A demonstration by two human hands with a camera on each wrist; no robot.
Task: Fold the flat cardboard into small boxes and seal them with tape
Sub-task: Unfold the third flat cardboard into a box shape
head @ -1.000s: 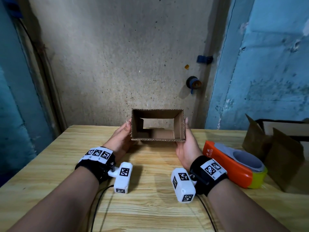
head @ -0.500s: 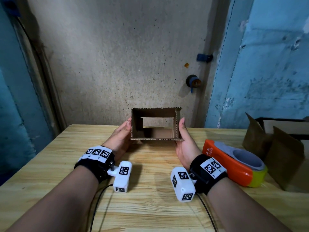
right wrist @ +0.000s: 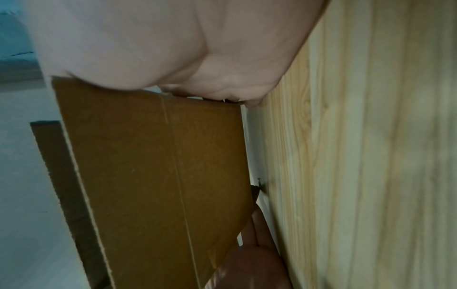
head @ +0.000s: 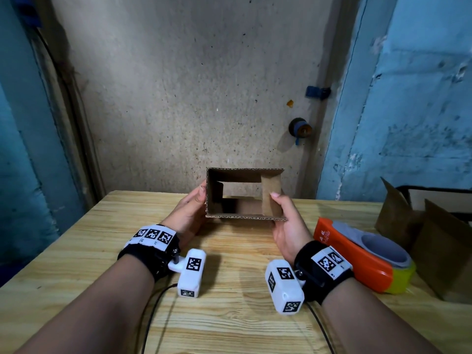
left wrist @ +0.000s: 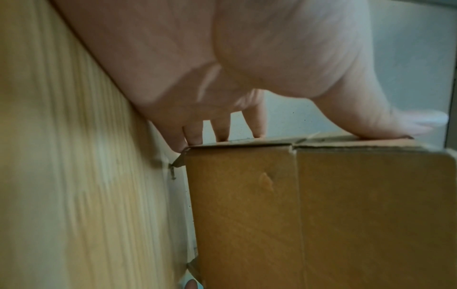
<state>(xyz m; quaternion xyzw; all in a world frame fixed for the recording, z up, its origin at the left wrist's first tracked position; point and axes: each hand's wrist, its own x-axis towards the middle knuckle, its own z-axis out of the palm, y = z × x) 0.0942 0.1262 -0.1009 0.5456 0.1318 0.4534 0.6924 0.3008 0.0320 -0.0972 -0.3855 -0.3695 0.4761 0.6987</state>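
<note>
— Hidden parts? Fingers of the left hand (head: 190, 213) lost behind the cardboard box (head: 245, 194) in the head view; only the thumb tip seen at the box's left edge.
— Seen better from the left wrist: fingers (left wrist: 222, 129) stretched fairly straight along the box's (left wrist: 321, 215) side wall, thumb laid flat on the same wall. Fingertips cut off by the cardboard edge.
— And the right hand (head: 286, 226)?
— Wrapped round the box's right end, thumb hooked inside over an inner flap (head: 270, 195). Fingers behind, out of sight. From the right wrist, mostly palm (right wrist: 173, 48) blocking the lens, blurred; box panel (right wrist: 153, 185) just below it.
— Box itself?
— Held off the wooden table (head: 229, 323), between both hands, open through front and back, wall visible through it. Both palms turned inward, wrists low, forearms angled towards each other.
— Elsewhere?
— Orange tape dispenser (head: 357, 254) lying right of the right wrist, another cardboard box (head: 434, 249) beyond, cut off by the frame.
</note>
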